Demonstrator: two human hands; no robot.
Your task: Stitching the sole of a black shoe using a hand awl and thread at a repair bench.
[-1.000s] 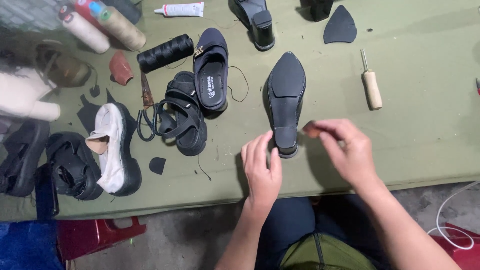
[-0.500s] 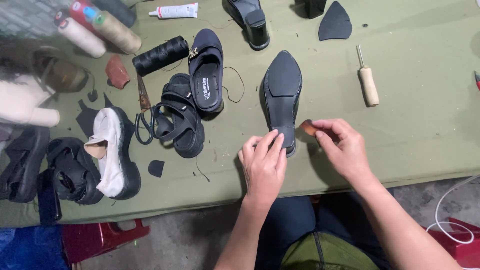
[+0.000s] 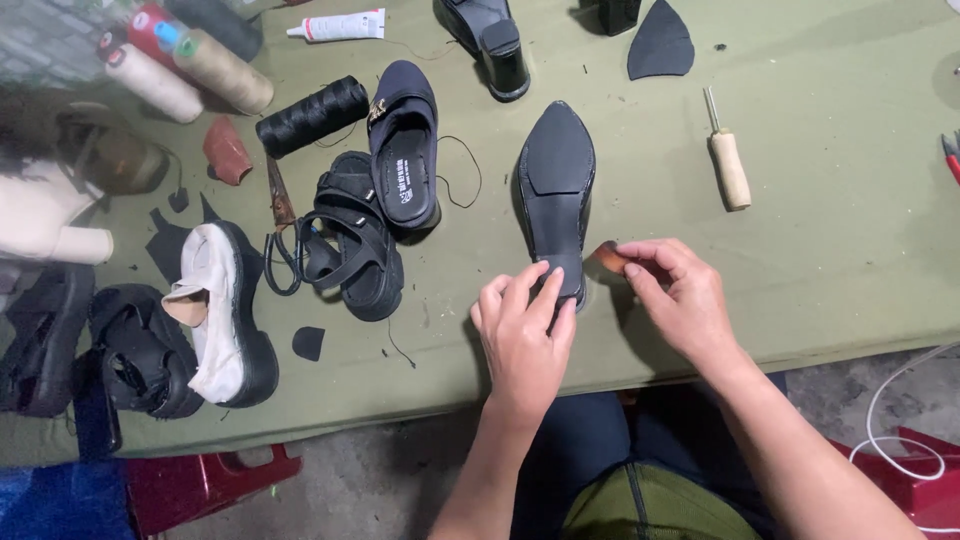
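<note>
Left hand: your left hand (image 3: 522, 335) lies palm down at the near table edge, fingers spread open and pressing on the heel end of the black pointed shoe (image 3: 555, 190); it grips nothing.
Right hand: your right hand (image 3: 675, 295) is pinched closed on a small brown piece (image 3: 607, 257), thumb and fingertips holding it just beside the shoe's heel, touching or almost touching it; can't tell which.
Shoe: sole up, toe pointing away from you, heel toward you, lying on the green table (image 3: 850, 230) between your two hands.
Right of shoe: wooden-handled awl (image 3: 728, 160) lies well apart from your right hand; a black cut sole piece (image 3: 660, 42) sits at the far edge.
Far edge: a black block-heel shoe (image 3: 490, 35) stands past the toe of the shoe you hold down; a white glue tube (image 3: 338, 25) lies to its left.
Left of shoe: navy slip-on (image 3: 403, 160) lies insole up, resting partly on a black strappy sandal (image 3: 350, 240); a black thread spool (image 3: 312, 116) lies beside them.
Far left: white and black chunky shoe (image 3: 225, 310), more dark footwear beside it, blurred; thread cones (image 3: 185, 65) at the top corner.
Scraps: small black offcuts (image 3: 308, 342) lie on the table near the sandal.
</note>
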